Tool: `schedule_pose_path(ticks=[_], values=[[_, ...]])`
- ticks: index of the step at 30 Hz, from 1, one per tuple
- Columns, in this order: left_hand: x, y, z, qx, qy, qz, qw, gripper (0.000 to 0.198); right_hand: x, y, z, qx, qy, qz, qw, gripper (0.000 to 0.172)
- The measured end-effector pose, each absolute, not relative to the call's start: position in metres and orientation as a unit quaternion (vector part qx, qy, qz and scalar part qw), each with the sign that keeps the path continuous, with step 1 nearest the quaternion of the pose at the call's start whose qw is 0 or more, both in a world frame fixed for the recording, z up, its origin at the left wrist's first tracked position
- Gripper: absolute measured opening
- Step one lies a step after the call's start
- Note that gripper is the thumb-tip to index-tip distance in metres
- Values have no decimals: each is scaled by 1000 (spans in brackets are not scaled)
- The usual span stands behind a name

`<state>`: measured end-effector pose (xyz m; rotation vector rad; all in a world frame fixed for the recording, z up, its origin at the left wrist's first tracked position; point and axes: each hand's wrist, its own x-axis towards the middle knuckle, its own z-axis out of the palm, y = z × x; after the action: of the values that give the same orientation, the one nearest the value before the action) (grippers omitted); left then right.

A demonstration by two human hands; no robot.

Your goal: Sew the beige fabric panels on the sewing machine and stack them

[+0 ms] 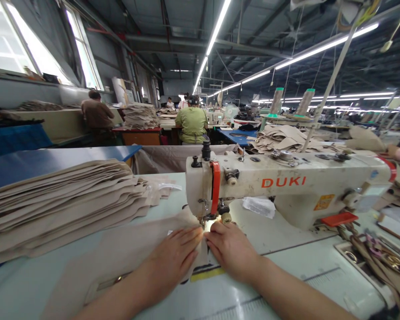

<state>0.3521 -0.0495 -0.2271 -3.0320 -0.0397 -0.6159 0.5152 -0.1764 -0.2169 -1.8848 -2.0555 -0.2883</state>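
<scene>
One fabric panel (126,244) lies on the counter (306,255) at one sewing machine (243,182), partly hidden by left hand (176,254), flat, fingers extended, and right hand (232,250), fingers curled, grip impossible to tell. Two thread cones (277,102) behind.

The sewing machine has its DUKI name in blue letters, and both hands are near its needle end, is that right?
Not quite: the DUKI lettering on the sewing machine is orange-red, not blue, as the head view shows. The left hand and right hand are near its needle end.
</scene>
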Motion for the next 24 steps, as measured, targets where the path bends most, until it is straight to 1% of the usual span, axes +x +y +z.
schedule_pose_path(ticks=[7, 15, 24], values=[[351, -51, -225, -984, -37, -172, 2, 37, 514, -178, -220, -665, -722, -105, 160, 20], [359, -41, -226, -988, -39, -152, -9, 38, 514, -178, -218, -670, -716, -108, 160, 17], [366, -32, -230, -984, -36, -174, -14, 37, 512, -179, -218, -679, -709, -116, 150, 19]])
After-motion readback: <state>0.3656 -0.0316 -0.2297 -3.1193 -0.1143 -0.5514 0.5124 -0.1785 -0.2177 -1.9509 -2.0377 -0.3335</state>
